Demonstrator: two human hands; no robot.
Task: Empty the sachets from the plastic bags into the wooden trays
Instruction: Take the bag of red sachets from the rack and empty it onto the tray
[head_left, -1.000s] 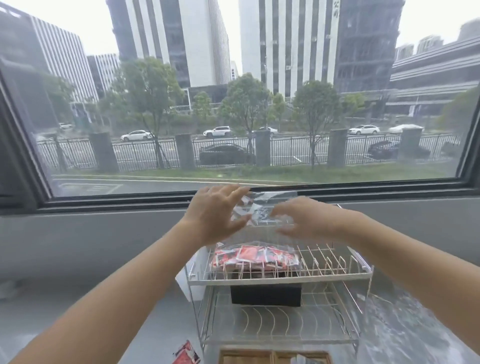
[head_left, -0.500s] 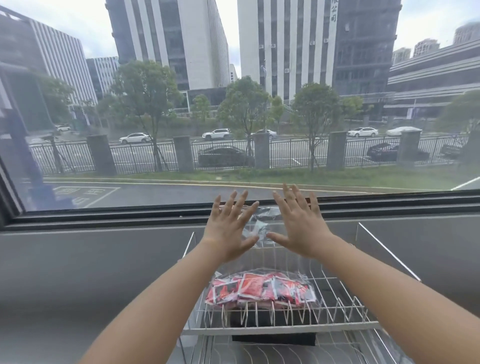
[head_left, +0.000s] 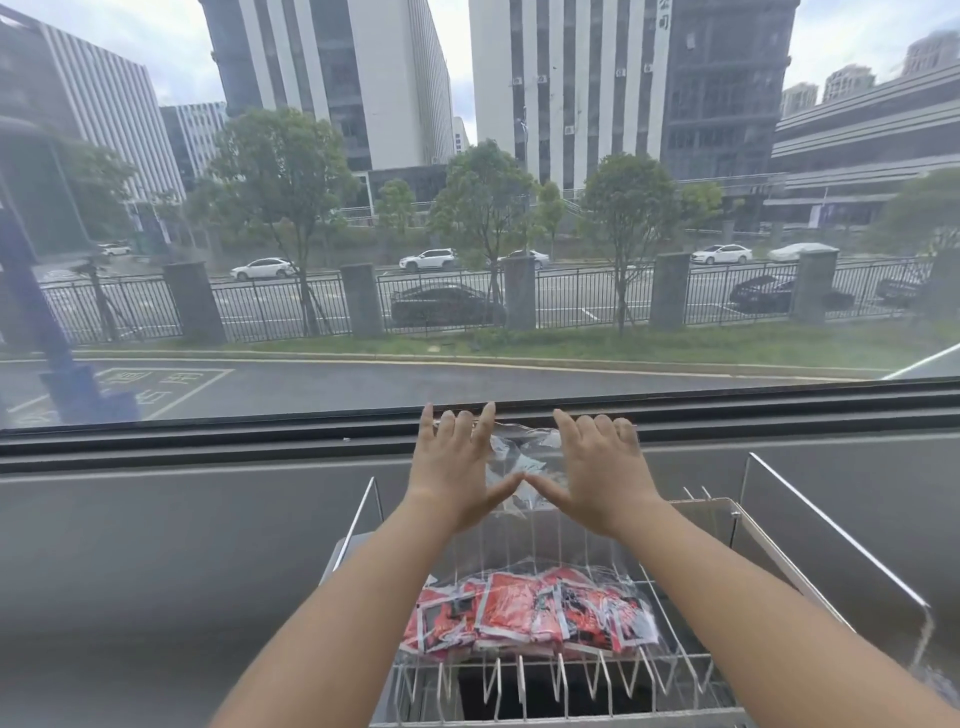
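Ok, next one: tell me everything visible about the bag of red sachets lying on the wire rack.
The bag of red sachets is a clear, crinkled plastic bag packed with many small red sachets carrying black and white print. It lies flat on the top tier of the wire rack, left of the tier's middle, resting across the upright metal prongs. Whether it is sealed cannot be told. Neither hand touches it: the left hand and right hand are raised beyond it, fingers spread, against a second clear bag.

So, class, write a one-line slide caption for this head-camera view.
Both hands, left and right, press a clear plastic bag flat above a bag of red sachets on a wire rack.
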